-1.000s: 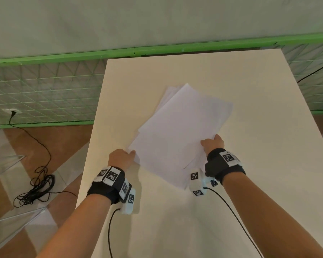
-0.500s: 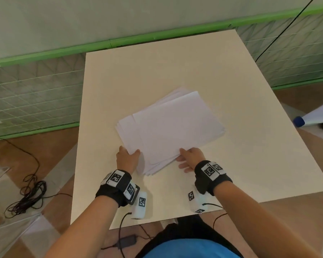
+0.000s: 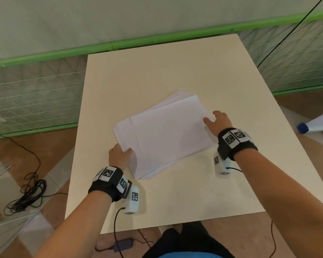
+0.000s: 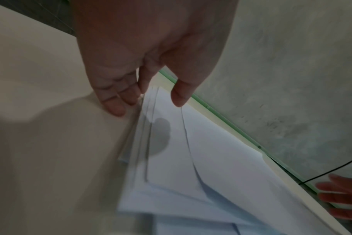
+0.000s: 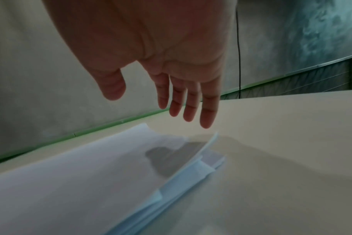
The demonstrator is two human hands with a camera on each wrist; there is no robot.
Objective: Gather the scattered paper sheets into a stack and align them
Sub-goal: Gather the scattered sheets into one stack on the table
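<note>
Paper sheets (image 3: 168, 133) between both hands; left fingers (image 4: 115, 101) seemingly touching their edge, right fingers (image 5: 206, 111) spread, released

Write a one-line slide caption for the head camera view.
Two hands, left hand and right hand, flank a loose stack of white paper sheets on a cream table, edges still uneven.

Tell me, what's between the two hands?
The paper stack, lying on the table. In the head view the left hand touches its near-left edge and the right hand is at its right edge.
</note>
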